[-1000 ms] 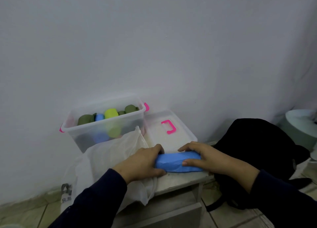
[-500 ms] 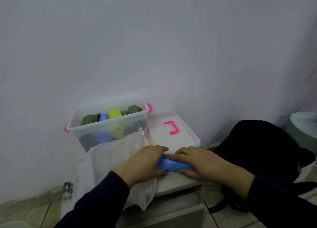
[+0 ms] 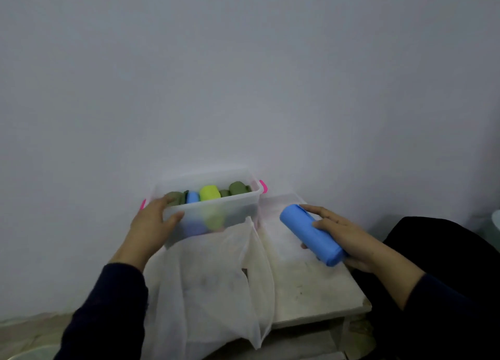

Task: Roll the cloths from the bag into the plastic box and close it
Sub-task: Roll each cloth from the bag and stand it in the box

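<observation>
My right hand (image 3: 342,233) has its fingers wrapped around the rolled blue cloth (image 3: 311,233) just right of the plastic box (image 3: 216,210), whose left end my left hand (image 3: 151,225) grips.

The plastic box (image 3: 216,213) is translucent, frosted plastic with a smooth, faintly glossy wall; the clips at its two ends are bright pink (image 3: 263,187) opaque plastic. Inside it the rolled cloths (image 3: 209,192) look soft and matt, in olive, blue and yellow-green. Just in front of the box, the bag (image 3: 216,278) is thin, white, semi-sheer and matt, creased, like non-woven fabric. Right of the box, the blue roll (image 3: 308,233) looks smooth-surfaced, matt cloth. Under it the table top (image 3: 311,286) is pale, dull and scuffed with dark specks. Behind the box the wall (image 3: 243,75) is flat, matt paint.
</observation>
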